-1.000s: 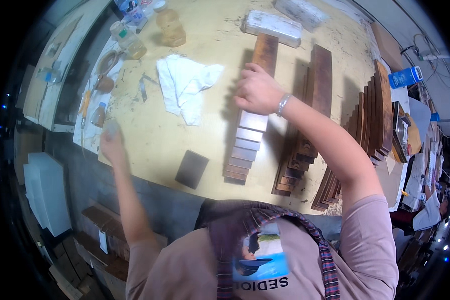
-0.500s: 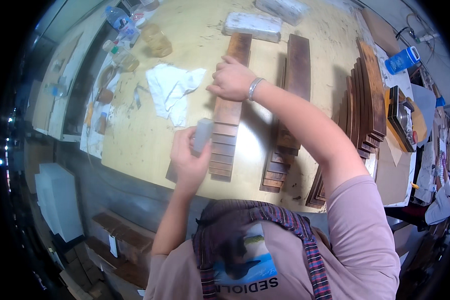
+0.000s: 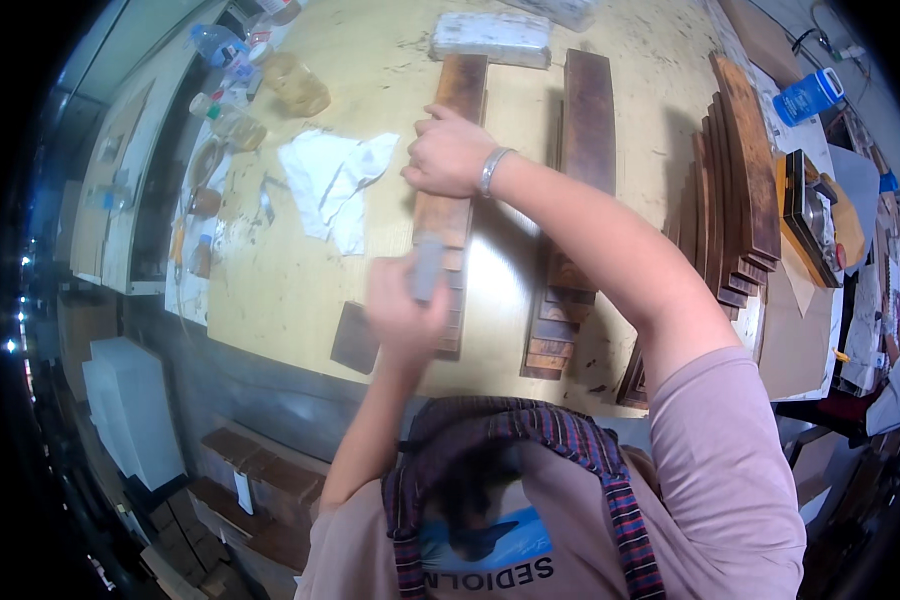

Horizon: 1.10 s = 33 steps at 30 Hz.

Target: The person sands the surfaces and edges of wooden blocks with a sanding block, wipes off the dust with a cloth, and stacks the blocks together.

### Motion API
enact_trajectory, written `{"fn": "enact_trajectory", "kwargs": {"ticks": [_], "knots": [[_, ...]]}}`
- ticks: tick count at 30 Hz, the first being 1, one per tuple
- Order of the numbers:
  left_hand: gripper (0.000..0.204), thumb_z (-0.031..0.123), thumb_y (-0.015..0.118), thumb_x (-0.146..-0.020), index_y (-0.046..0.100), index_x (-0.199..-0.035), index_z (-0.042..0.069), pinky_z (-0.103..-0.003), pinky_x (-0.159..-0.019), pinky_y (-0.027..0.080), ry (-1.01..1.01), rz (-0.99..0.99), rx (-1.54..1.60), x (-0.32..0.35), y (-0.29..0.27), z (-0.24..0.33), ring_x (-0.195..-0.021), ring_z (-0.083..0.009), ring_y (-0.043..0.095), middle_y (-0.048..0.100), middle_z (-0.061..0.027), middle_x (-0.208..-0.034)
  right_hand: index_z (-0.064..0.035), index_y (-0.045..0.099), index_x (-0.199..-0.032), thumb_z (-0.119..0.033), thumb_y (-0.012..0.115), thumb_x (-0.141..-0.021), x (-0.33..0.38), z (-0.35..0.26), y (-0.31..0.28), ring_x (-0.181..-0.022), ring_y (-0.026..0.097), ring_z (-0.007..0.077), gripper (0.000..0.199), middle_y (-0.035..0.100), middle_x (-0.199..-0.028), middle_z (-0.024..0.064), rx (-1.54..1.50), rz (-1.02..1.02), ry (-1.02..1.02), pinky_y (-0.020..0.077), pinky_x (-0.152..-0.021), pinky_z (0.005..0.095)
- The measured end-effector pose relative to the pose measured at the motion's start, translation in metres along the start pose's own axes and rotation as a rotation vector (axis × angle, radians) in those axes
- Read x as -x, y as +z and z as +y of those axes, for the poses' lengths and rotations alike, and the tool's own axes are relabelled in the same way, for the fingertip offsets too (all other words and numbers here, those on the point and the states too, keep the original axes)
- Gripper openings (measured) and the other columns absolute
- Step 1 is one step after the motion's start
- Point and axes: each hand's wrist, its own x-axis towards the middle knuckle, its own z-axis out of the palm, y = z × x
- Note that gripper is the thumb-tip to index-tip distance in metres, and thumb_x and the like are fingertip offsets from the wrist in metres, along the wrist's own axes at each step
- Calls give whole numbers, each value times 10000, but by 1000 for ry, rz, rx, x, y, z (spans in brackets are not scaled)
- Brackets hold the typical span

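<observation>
My left hand (image 3: 402, 305), smeared by motion, holds a small grey sanding block (image 3: 428, 268) over the stepped near end of a stack of brown wooden boards (image 3: 438, 225). Whether the block touches the wood I cannot tell. Farther up the same stack, my right hand (image 3: 445, 152), with a silver bracelet at its wrist, closes over the top board; its fingers curl at the left edge. Just left of my left hand lies a dark flat piece (image 3: 355, 338) on the table. A second stack of boards (image 3: 590, 130) stands to the right, partly behind my right forearm.
A crumpled white cloth (image 3: 335, 185) lies left of the boards. Several bottles (image 3: 295, 85) stand at the far left. Wrapped white blocks (image 3: 492, 40) sit at the back. More boards (image 3: 750, 170), a black-framed tool (image 3: 810, 215) and a blue container (image 3: 808, 97) are at the right.
My left hand has brought the grey sanding block rightward and slightly down, over the boards' stepped end. The dark piece beside it shows more fully. My right hand keeps its hold; the view has shifted slightly.
</observation>
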Motion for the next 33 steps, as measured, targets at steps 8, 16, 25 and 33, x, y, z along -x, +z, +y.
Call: {"fn": "enact_trajectory", "kwargs": {"ticks": [8, 16, 25, 33], "knots": [[313, 64, 738, -787, 619, -1067, -9, -388, -730, 493, -317, 83, 148, -4, -12, -29, -813, -279, 602, 593, -135, -916, -42, 733, -751, -341, 460, -945, -1, 0, 0, -979, 621, 283, 449, 691, -792, 161, 25, 0, 13, 320, -1179, 450], [299, 83, 750, -822, 621, -1067, -29, -351, -715, 500, -293, 104, 20, -3, -11, -43, -772, -213, 591, 607, -112, -919, -47, 722, -730, -346, 450, -944, -1, 0, 0, -970, 620, 283, 457, 693, -784, 141, 27, 11, -5, 321, -1178, 452], [315, 20, 785, -774, 618, -1038, -17, -314, -641, 485, -91, -80, 140, 41, 9, 1, -699, -186, 558, 570, -107, -870, -54, 713, -714, -349, 452, -936, -2, 2, 3, -931, 625, 290, 452, 681, -762, 151, 69, 22, -2, 338, -1160, 448], [335, 46, 773, -737, 640, -1041, -1, -364, -635, 488, 45, -89, 95, 47, 21, 6, -735, -240, 611, 603, -128, -880, -54, 717, -719, -345, 451, -935, -2, 1, 4, -930, 627, 290, 450, 685, -769, 146, 42, 16, -17, 344, -1155, 454]]}}
